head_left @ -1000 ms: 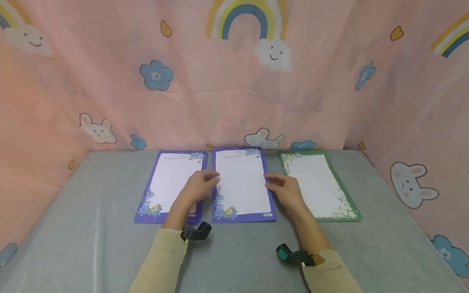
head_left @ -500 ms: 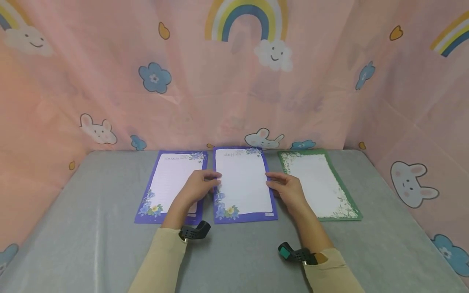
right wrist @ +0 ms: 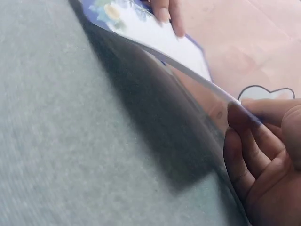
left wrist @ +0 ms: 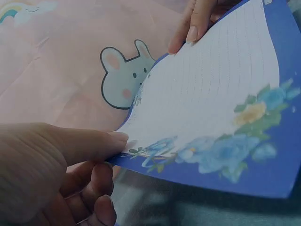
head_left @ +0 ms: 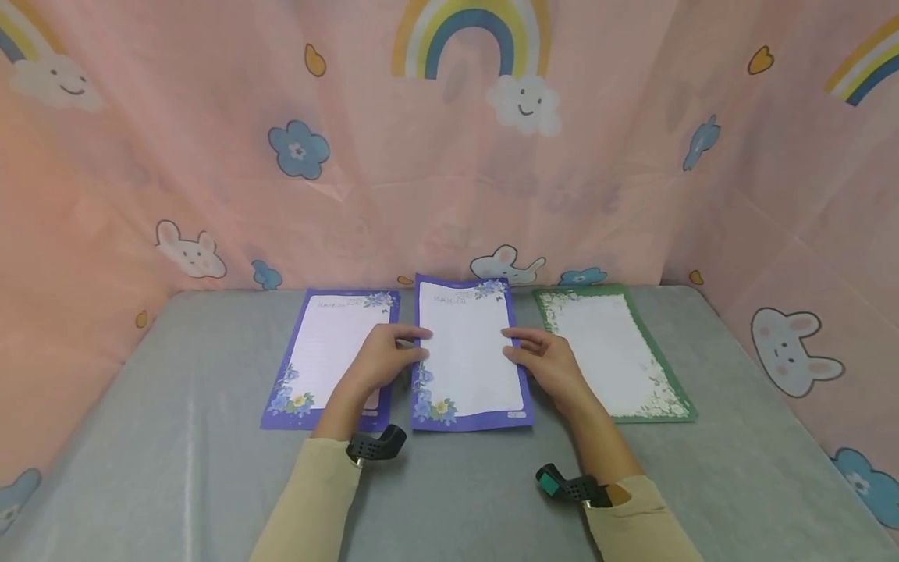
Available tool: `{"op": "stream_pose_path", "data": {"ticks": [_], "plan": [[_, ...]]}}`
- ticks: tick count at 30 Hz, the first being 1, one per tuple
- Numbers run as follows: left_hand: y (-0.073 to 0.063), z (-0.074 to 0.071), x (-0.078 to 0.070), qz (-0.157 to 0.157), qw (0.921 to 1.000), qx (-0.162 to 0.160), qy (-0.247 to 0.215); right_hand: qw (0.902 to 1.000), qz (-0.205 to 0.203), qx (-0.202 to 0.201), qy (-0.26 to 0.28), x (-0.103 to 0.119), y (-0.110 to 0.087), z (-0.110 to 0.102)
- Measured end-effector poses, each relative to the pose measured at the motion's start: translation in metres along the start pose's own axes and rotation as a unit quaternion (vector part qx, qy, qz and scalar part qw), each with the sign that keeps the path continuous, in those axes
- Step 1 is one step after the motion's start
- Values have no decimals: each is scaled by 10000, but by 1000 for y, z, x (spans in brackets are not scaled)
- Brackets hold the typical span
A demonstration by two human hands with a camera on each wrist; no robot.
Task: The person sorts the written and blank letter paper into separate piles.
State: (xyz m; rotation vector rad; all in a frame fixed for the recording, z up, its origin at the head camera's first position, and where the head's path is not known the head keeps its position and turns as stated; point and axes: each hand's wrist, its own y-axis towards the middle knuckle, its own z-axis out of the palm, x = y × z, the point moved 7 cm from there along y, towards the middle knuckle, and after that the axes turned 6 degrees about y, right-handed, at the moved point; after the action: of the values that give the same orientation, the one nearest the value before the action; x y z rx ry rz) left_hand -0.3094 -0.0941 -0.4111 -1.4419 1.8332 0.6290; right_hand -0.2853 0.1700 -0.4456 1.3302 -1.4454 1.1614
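A sheet of floral letter paper (head_left: 469, 363) with a blue-purple border and handwriting at its top hangs between both hands in the head view. My left hand (head_left: 379, 357) pinches its left edge, thumb on the printed face, as the left wrist view shows. My right hand (head_left: 551, 365) pinches the opposite edge. The sheet bows a little between them, and in the right wrist view it is raised, with a dark shadow (right wrist: 155, 136) on the cloth below. A matching purple-bordered sheet (head_left: 326, 343) lies to the left, partly hidden by my left hand and forearm.
A green-bordered sheet (head_left: 604, 351) with white flowers lies at the right, partly behind my right hand. Grey cloth (head_left: 456, 499) covers the table. A pink printed curtain (head_left: 393, 195) rises at the back and both sides.
The middle sheet has risen slightly and now bows, its top edge higher in view. Both hands' fingers have come a little further over its edges. The other two sheets stay where they were.
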Motion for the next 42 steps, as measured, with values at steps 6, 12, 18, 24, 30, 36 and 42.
{"op": "stream_pose_path", "data": {"ticks": [6, 12, 18, 24, 30, 36, 42], "plan": [[0, -3, -2, 130, 9998, -135, 12, 9995, -285, -10, -119, 5, -2, -2], [-1, -5, -5, 222, 9997, -128, 21, 9994, -325, -6, -67, 7, -5, -4], [-1, -5, -8, 223, 9997, -47, 124, 9969, -715, 44, -331, 17, -7, 0], [-5, -7, -12, 232, 9994, -3, 241, 9965, -678, -42, -490, 19, -9, 2], [-11, -14, -18, 251, 9995, -33, 189, 9947, -670, -168, -757, 22, -7, 3], [-14, -17, -22, 223, 9996, -76, 126, 9927, -731, -213, -933, 24, -6, 4], [-11, -11, -25, 237, 9995, 43, 190, 9917, -676, -279, -1056, 21, -7, 5]]}}
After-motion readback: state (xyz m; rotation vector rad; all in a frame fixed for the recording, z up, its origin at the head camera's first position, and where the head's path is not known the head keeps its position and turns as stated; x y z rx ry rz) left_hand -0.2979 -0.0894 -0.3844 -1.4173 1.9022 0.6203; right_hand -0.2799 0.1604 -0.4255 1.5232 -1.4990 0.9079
